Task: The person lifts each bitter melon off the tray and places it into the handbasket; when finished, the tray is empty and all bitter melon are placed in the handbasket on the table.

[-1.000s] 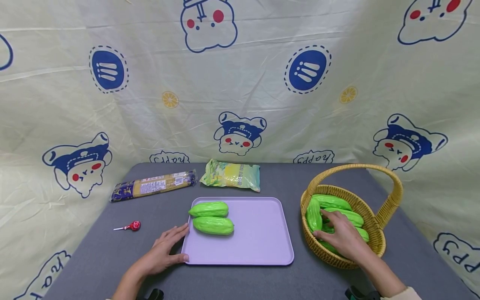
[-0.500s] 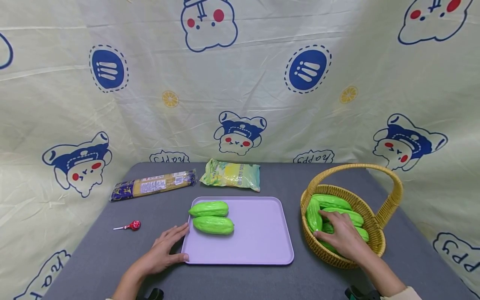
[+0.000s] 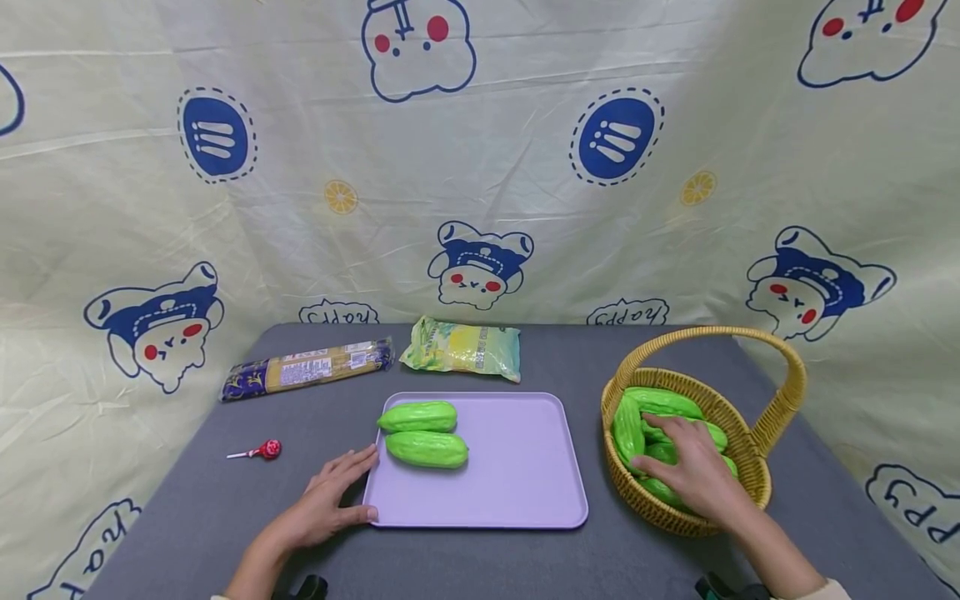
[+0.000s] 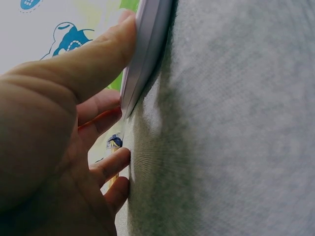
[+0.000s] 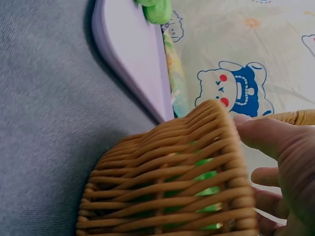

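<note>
My left hand point(image 3: 326, 500) rests at the left edge of a lilac tray point(image 3: 517, 467). In the left wrist view its thumb point(image 4: 115, 42) lies on the tray's rim, with the other fingers spread along the side. Two bright green ribbed gourds point(image 3: 426, 450) lie side by side at the tray's upper left. Inside a wicker basket point(image 3: 738, 400) on the right, my right hand point(image 3: 697, 471) hovers over several more green gourds point(image 3: 628, 429), thumb and fingers apart. The right wrist view shows the thumb point(image 5: 268, 132) beside the basket rim; the wicker hides most of the gourds there.
Behind the tray lie a long packet of noodles point(image 3: 307, 369) and a green-yellow snack bag point(image 3: 465, 348). A red lollipop point(image 3: 268, 450) is on the grey table at the left. The basket's tall handle point(image 3: 783, 408) arches over its opening. A printed curtain hangs behind.
My right hand has shifted slightly to the right within the basket, its thumb coming away from the leftmost gourd and uncovering more of the gourds below. The left hand and tray stay put.
</note>
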Available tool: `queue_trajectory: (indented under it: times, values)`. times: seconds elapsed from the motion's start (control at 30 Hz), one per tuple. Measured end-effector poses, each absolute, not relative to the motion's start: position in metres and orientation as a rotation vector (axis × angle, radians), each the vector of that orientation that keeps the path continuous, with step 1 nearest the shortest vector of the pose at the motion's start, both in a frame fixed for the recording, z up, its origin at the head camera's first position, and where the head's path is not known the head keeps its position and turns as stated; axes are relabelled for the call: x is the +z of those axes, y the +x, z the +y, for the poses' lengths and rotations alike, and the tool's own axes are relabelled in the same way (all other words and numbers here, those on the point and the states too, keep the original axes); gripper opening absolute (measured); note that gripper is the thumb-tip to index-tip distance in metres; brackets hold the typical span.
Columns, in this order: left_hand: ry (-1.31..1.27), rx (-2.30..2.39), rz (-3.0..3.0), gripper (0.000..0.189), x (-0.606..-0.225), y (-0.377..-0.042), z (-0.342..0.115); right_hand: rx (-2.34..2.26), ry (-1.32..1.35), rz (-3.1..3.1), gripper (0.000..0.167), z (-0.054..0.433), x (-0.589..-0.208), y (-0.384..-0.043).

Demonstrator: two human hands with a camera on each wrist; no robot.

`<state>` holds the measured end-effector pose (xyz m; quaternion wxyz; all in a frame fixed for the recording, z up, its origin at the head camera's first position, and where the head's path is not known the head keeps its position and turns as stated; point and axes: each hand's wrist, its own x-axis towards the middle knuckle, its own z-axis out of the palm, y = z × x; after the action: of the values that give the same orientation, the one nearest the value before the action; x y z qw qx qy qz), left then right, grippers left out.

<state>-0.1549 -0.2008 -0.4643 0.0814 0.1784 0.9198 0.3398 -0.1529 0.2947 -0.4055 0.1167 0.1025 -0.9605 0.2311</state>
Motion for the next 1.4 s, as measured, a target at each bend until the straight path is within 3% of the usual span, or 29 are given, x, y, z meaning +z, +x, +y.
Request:
queue_trajectory:
  times: [0.67,1.4]
  values:
    - [0.536,0.999,2.740,0.080,-0.463,-0.156,-0.202,0.768,0.510,-2.582,0.055,0.250,-0.392,-0.146]
    - [0.533,1.013,2.734,0.079,-0.462,-0.154,-0.201,0.761,0.680,-2.556,0.053,0.184,-0.413,-0.156]
